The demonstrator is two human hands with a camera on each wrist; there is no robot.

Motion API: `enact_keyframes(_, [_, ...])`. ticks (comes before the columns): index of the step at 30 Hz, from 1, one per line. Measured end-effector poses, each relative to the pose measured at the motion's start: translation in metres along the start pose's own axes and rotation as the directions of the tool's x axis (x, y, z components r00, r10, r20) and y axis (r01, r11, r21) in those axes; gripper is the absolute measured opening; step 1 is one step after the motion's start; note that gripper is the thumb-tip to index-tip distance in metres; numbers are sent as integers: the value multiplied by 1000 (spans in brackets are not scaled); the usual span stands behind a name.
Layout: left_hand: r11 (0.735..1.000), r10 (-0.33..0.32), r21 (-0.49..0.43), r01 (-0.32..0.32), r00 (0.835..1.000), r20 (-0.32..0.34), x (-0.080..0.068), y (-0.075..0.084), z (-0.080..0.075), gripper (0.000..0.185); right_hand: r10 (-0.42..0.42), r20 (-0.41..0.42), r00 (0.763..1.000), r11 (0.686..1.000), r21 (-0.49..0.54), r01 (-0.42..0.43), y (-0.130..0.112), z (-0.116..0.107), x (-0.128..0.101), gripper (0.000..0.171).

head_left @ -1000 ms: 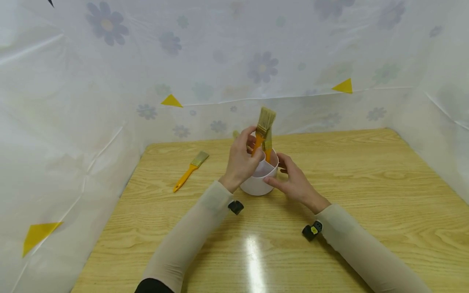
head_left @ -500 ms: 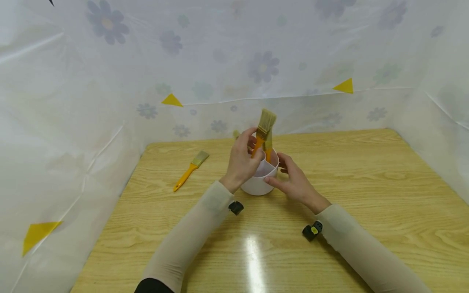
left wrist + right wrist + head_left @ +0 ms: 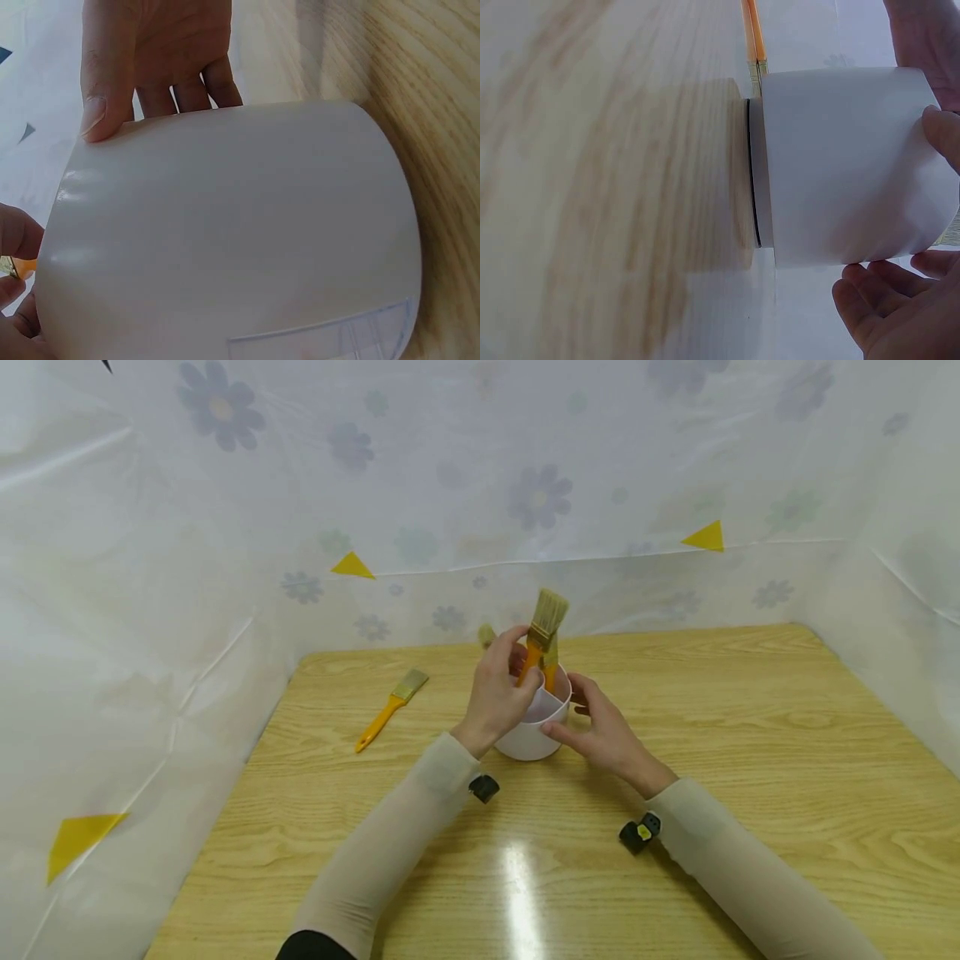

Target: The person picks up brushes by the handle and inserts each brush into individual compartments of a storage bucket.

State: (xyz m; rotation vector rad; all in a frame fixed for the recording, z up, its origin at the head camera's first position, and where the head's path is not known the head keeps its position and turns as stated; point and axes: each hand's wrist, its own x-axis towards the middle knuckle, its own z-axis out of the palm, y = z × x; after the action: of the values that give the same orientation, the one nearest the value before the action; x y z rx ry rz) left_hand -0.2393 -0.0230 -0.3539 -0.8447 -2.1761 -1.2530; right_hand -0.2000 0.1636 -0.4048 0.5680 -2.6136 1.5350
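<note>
A white divided cup (image 3: pixel 525 745) stands on the table with paintbrushes in it. My left hand (image 3: pixel 491 693) pinches an orange-handled paintbrush (image 3: pixel 550 612), bristles up, its handle leaning down into the cup; the handle's lower end is hidden. Right behind it, a second paintbrush (image 3: pixel 551 677) stands in the cup. Another brush tip (image 3: pixel 486 633) shows past my left knuckles, its lower part hidden. My right hand (image 3: pixel 607 737) grips the cup's right side, thumb on the near wall near the rim. In the right wrist view, fingers of that hand (image 3: pixel 900 307) touch the cup wall (image 3: pixel 847 165).
To the left, a loose paintbrush (image 3: pixel 392 710) lies on the wood-grain table (image 3: pixel 750 735), bristles pointing away. A white flower-patterned sheet (image 3: pixel 465 485) with yellow triangles hangs behind and at the sides.
The brush in my left hand has sunk slightly lower towards the cup and shifted a touch to the right. My right hand and the loose brush stay put.
</note>
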Motion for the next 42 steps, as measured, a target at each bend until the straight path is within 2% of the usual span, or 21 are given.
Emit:
enact_keyframes(20, [999, -1, 34, 2, 1000, -14, 1, -2, 2, 58, -4, -8, 1000, 1000, -8, 4, 0, 0, 0, 87])
enact_keyframes(32, [1000, -10, 13, 10, 1000, -16, 1, -4, 2, 56, -11, -6, 1000, 1000, 5, 11, 3, 1, 1, 85])
enact_keyframes(42, [999, -8, 47, 9, 1000, -24, 0, -4, 2, 53, -12, -15, 1000, 1000, 3, 12, 1, 0, 1, 86])
